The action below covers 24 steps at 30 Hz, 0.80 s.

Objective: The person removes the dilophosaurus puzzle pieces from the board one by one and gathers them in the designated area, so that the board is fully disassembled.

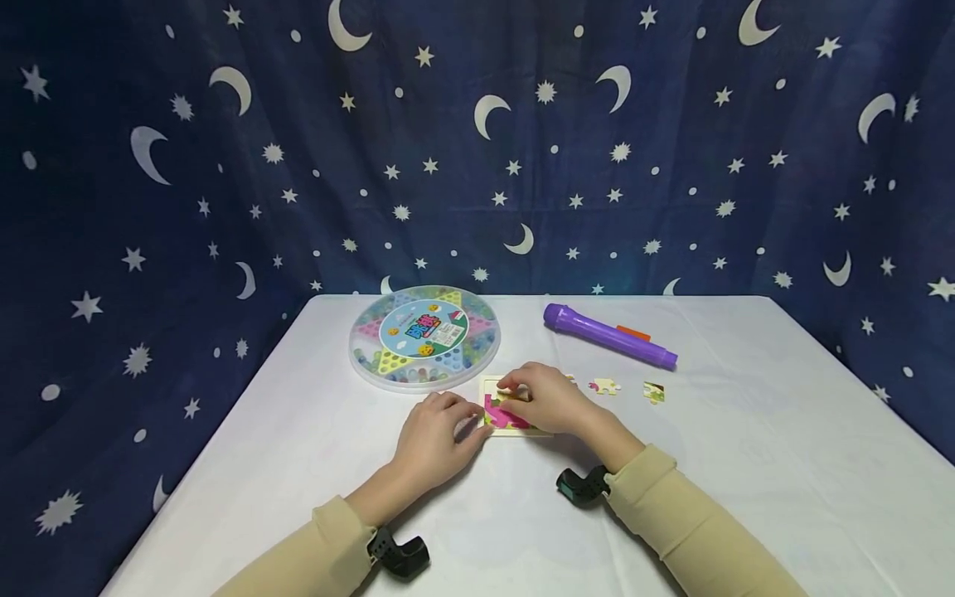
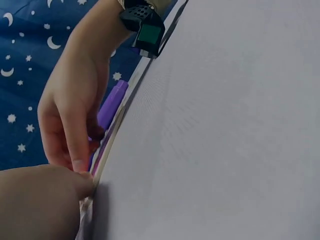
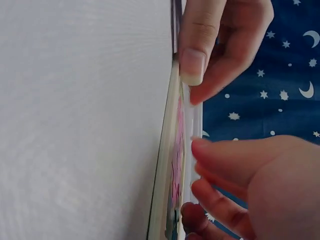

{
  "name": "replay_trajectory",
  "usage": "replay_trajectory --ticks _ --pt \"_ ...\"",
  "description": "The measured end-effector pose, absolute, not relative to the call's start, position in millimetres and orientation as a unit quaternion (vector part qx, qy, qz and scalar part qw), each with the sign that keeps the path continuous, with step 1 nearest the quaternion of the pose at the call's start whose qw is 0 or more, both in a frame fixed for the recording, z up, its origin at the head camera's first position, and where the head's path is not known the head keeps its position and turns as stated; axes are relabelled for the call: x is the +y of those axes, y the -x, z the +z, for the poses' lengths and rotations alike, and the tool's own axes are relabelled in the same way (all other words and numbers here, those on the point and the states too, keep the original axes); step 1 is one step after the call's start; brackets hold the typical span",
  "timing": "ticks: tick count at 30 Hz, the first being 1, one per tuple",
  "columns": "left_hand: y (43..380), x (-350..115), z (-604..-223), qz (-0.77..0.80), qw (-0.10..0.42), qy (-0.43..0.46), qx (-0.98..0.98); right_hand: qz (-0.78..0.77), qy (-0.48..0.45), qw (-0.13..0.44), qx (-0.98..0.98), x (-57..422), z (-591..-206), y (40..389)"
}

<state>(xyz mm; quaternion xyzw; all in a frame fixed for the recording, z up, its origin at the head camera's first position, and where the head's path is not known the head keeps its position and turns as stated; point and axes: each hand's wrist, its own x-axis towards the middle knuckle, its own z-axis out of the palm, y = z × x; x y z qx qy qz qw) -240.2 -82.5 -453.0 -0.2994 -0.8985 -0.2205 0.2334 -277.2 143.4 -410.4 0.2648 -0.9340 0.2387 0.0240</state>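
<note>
Puzzle (image 1: 503, 419) is wanting level pressing, I'm judging; my left hand (image 1: 434, 438) is holding its edge; whether my right hand (image 1: 555, 401) is pinching, I'm unsure.

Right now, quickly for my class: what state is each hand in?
Left hand: open, touching the left edge of the puzzle tray.
Right hand: over the tray; whether it holds a piece cannot be told.

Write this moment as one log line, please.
left hand: at left edge of puzzle tray; right hand: over tray, grip unclear; loose pieces: right of tray
</note>
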Motion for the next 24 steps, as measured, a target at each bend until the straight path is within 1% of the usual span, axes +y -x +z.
replay_trajectory --ticks 3,7,14,24 --pt "237.4 -81.3 -452.9 -0.211 0.255 0.354 -0.875 0.234 -0.280 0.044 -0.930 143.1 -413.5 278.8" --pt "231.2 -77.4 -453.5 -0.189 0.268 0.396 -0.858 0.235 -0.293 0.046 -0.926 142.7 -416.0 282.1" --pt "227.3 -71.4 -452.9 -0.178 0.265 0.388 -0.865 0.223 -0.297 0.018 -0.928 138.9 -415.3 284.1" --pt "227.8 -71.5 -452.6 -0.176 0.272 0.383 -0.865 0.228 -0.300 0.022 -0.926 131.1 -416.6 284.6"
